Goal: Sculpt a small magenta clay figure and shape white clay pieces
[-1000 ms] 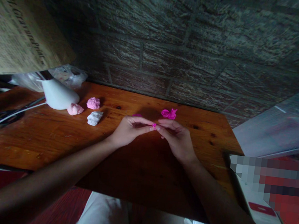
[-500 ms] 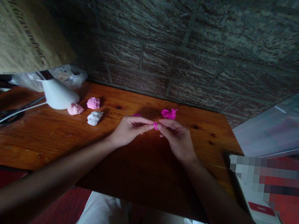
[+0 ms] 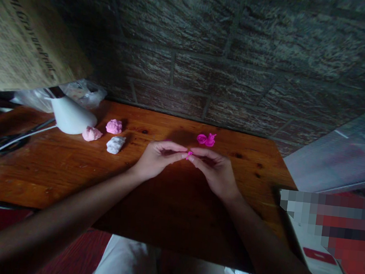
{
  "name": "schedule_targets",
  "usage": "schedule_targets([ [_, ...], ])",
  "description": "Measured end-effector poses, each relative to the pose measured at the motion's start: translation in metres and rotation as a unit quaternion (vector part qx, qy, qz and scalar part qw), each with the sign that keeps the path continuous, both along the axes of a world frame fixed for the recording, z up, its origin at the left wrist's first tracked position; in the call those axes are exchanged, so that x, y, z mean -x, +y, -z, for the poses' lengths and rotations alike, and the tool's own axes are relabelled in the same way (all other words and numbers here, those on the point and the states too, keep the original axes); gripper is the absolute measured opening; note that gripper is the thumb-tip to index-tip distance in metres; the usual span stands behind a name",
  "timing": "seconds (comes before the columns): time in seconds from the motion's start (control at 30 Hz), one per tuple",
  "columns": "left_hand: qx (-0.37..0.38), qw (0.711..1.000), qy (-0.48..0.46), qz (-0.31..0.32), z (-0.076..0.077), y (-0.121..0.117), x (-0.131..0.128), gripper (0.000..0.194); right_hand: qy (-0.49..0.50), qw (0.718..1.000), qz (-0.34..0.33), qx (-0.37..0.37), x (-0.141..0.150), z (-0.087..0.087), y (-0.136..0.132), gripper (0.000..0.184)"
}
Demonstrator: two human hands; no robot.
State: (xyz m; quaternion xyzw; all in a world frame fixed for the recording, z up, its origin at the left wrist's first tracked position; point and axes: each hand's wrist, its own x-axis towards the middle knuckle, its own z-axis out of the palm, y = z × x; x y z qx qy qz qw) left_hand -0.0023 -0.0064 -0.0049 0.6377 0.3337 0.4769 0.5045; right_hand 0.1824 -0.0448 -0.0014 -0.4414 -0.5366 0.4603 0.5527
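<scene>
Between the fingertips of both hands is a small piece of bright pink modelling clay point(image 3: 189, 155), pinched above the wooden table. My left hand point(image 3: 156, 158) grips it from the left with thumb and forefinger. From the right, my right hand point(image 3: 216, 169) closes thumb and fingers on the same piece. Just beyond my hands stand small magenta clay figures point(image 3: 207, 139), one round and cup-like, the other upright with little points on top. Another bit of magenta clay point(image 3: 168, 140) is mostly hidden behind my left hand.
On the left lie two pale pink clay lumps point(image 3: 114, 126) and a white lump point(image 3: 115, 145), beside a white lamp base point(image 3: 73, 115) with a printed shade point(image 3: 32, 36). Scissors point(image 3: 10, 141) lie further left. A tablet-like device point(image 3: 326, 267) sits at the right edge. A brick wall point(image 3: 196, 72) rises behind.
My right fingers have shifted slightly and lowered over the small pink piece, which has turned a little between the fingertips. The rest of the table looks the same.
</scene>
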Motion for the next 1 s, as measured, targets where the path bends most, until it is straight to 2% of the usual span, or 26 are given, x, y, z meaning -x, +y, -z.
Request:
schedule_targets([
  [0.23, -0.025, 1.0, 0.007, -0.011, 0.0004, -0.0002, 0.0, 0.029, -0.022, 0.999, -0.025, -0.016, 0.0002, -0.0011, -0.0002, 0.021],
  [0.43, -0.001, 1.0, -0.007, 0.014, -0.0012, -0.0017, 0.0, 0.03, 0.0, 0.999, -0.024, 0.025, -0.0014, -0.0005, 0.0, 0.022],
  [0.63, -0.011, 0.999, -0.02, 0.032, -0.002, -0.0019, -0.0026, 0.024, 0.029, 0.997, -0.024, 0.064, 0.0003, -0.0003, 0.0001, 0.025],
  [1.0, 0.052, 0.997, -0.037, 0.036, -0.005, -0.0026, -0.0008, 0.02, 0.013, 0.998, -0.047, 0.047, -0.0009, 0.0004, -0.0002, 0.028],
])
